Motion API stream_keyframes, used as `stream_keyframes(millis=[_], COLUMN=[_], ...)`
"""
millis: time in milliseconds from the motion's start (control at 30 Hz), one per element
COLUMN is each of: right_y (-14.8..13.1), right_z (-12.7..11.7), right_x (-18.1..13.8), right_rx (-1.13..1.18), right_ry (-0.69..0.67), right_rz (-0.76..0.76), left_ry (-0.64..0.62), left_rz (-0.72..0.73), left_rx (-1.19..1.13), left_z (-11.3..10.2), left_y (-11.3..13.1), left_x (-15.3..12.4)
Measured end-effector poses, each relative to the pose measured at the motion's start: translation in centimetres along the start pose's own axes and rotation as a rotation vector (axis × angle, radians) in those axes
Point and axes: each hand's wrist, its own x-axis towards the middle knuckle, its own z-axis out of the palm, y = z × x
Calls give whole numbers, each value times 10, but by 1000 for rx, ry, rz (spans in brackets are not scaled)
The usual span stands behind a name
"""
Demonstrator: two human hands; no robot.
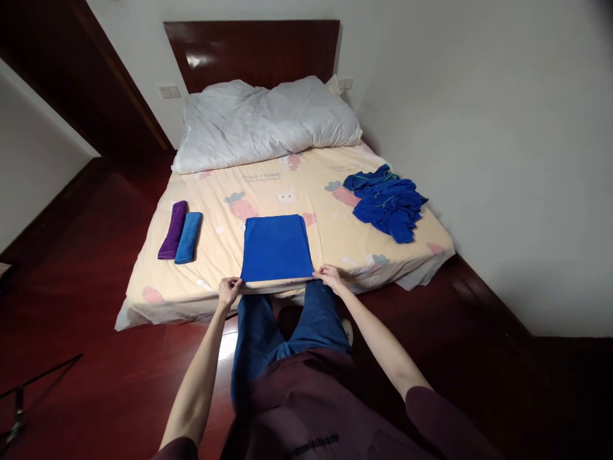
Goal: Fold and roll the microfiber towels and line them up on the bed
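Note:
A dark blue towel (276, 246) lies folded flat near the foot edge of the bed (306, 185). My left hand (228, 291) pinches its near left corner. My right hand (329, 276) pinches its near right corner. Both hands are closed on the cloth at the mattress edge. I stand at the foot of the bed, my legs against it.
Two rolled towels, one purple (173, 229) and one light blue (188, 237), lie side by side at the left. A heap of blue cloths (389, 203) sits at the right edge. A white duvet (268, 121) is bunched by the headboard. A wall runs along the right.

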Motion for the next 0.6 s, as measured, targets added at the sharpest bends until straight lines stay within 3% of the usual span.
stream_keyframes(millis=[233,333,433,500,600], right_y=[3,2,-1,-7,-21], right_z=[1,3,6,8,11], right_x=[-12,-11,-6,2,22], right_rx=[-89,-143,-134,-102,-62], right_ry=[-107,-169,-191,-144,-8], right_rz=[-4,12,28,27,-29], left_ry=[42,197,306,201,-53], left_rz=[39,44,147,259,364], left_rx=[23,128,196,182,141], left_z=[-8,-7,9,30,72], left_y=[-12,-6,19,46,93], left_x=[-9,-20,-33,-42,-51])
